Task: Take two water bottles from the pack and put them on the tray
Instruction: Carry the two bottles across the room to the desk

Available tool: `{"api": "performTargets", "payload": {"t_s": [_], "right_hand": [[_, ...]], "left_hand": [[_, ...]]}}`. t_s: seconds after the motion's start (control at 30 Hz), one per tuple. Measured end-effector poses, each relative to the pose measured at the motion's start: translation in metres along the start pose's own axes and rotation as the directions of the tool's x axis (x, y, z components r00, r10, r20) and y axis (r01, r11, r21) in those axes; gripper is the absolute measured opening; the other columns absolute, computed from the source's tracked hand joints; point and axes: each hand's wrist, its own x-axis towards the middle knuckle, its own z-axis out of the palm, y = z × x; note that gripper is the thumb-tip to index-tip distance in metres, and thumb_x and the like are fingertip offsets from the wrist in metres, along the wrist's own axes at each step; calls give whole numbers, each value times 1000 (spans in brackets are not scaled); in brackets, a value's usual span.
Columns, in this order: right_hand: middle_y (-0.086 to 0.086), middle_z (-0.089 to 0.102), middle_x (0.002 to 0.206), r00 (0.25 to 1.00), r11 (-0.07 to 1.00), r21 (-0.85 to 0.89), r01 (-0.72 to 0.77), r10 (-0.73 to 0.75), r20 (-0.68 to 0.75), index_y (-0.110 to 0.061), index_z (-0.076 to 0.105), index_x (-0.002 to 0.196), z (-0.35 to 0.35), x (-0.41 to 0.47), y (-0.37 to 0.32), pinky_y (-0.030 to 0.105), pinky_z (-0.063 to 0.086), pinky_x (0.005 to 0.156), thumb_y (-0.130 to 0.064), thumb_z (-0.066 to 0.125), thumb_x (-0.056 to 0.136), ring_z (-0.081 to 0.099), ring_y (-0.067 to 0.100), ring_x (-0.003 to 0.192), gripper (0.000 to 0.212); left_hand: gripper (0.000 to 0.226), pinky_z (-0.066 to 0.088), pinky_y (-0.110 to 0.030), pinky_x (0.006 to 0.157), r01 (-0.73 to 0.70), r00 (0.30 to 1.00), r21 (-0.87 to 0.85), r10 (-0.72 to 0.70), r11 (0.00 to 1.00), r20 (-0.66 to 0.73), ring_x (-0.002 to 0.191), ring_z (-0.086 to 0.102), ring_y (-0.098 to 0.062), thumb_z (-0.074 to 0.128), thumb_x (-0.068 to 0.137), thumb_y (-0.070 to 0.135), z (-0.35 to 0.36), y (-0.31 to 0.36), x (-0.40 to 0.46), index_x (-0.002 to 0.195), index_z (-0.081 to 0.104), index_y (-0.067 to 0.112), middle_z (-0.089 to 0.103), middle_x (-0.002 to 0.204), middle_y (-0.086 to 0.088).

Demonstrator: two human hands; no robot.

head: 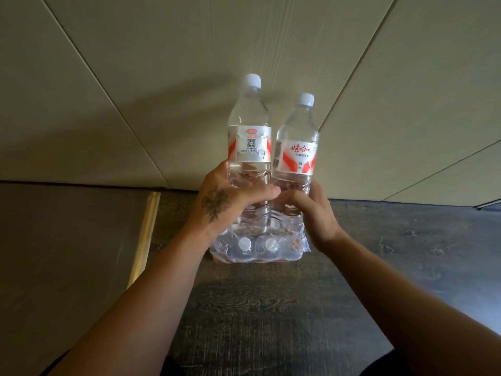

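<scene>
**Bare arms, one tattooed hand**

Both forearms are showing bare from the bottom edge up to the wrists, with no sleeves, watch or bands on them. The left hand (225, 202) is carrying a dark tattoo on its back, a leafy or floral sprig running toward the wrist; its finer lines are blurring out. The right hand (314, 213) is showing no markings or rings. The fingernails are looking short and plain.

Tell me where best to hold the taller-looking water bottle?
Low on the ribbed body, below the label, wrapping from the left side. The left hand grips the left bottle there already: it stands upright, and the ribs offer purchase, probably better than the smooth label.
</scene>
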Motion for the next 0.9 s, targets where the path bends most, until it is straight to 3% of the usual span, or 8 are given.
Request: {"api": "performTargets", "payload": {"t_s": [0.13, 0.27, 0.37, 0.47, 0.57, 0.67, 0.8, 0.9], "right_hand": [[-1, 79, 94, 1000, 999, 34, -26, 26, -6, 5, 65, 116, 5, -15, -39, 23, 58, 73, -15, 63, 89, 76, 13, 84, 33], [5, 79, 97, 996, 993, 79, -83, 84, -10, 4, 69, 111, 5, -40, -115, 28, 61, 77, -21, 61, 92, 77, 18, 89, 32], [18, 73, 96, 985, 975, 142, -172, 174, -6, 7, 65, 111, 1, -68, -187, 42, 62, 82, -37, 65, 84, 74, 26, 88, 51], [25, 73, 99, 969, 953, 181, -244, 247, 5, -6, 69, 111, -4, -105, -271, 43, 65, 83, -41, 69, 82, 77, 27, 89, 45], [16, 80, 96, 953, 934, 197, -299, 303, 12, -9, 71, 112, -8, -142, -359, 42, 66, 76, -41, 74, 78, 80, 33, 87, 46], [14, 81, 100, 941, 925, 184, -333, 339, -1, -11, 71, 115, -9, -181, -453, 50, 65, 84, -45, 75, 75, 80, 35, 92, 53], [12, 81, 98, 932, 914, 191, -358, 364, 7, -23, 78, 100, -12, -234, -561, 49, 65, 86, -47, 74, 74, 80, 35, 94, 36], [14, 80, 98, 925, 902, 228, -368, 381, -14, -16, 74, 109, -17, -270, -618, 46, 65, 85, -46, 78, 70, 79, 34, 92, 50]], "left_hand": [[44, 61, -11, 66, 37, 999, -33, -36, 999, 27, 89, 81, 3, 95, 65, 39, -4, 32, -17, 98, 75, 60, 86, 99, 21], [62, 61, -15, 65, 114, 993, -77, -110, 991, 48, 87, 82, -1, 92, 52, 53, -17, 94, -45, 110, 74, 40, 87, 97, 18], [71, 62, -31, 74, 177, 984, -101, -174, 979, 39, 88, 84, -12, 93, 49, 52, -31, 158, -75, 114, 75, 31, 87, 94, 9], [76, 64, -41, 78, 224, 974, -110, -220, 968, 54, 93, 83, -23, 93, 50, 50, -42, 241, -110, 119, 73, 27, 86, 92, 5], [73, 64, -35, 72, 251, 967, -106, -245, 962, 69, 90, 84, -19, 94, 51, 50, -51, 328, -152, 119, 72, 34, 87, 94, 6], [57, 64, -32, 71, 271, 962, -113, -264, 956, 75, 88, 84, -13, 94, 54, 51, -59, 413, -201, 108, 76, 45, 87, 98, 8], [43, 63, -21, 60, 285, 958, -130, -280, 950, 58, 79, 84, -12, 91, 54, 45, -66, 507, -263, 95, 80, 50, 87, 92, 6], [43, 65, -27, 63, 297, 955, -160, -292, 942, 54, 76, 83, -18, 88, 60, 35, -71, 556, -306, 101, 80, 47, 87, 92, 0]]}}
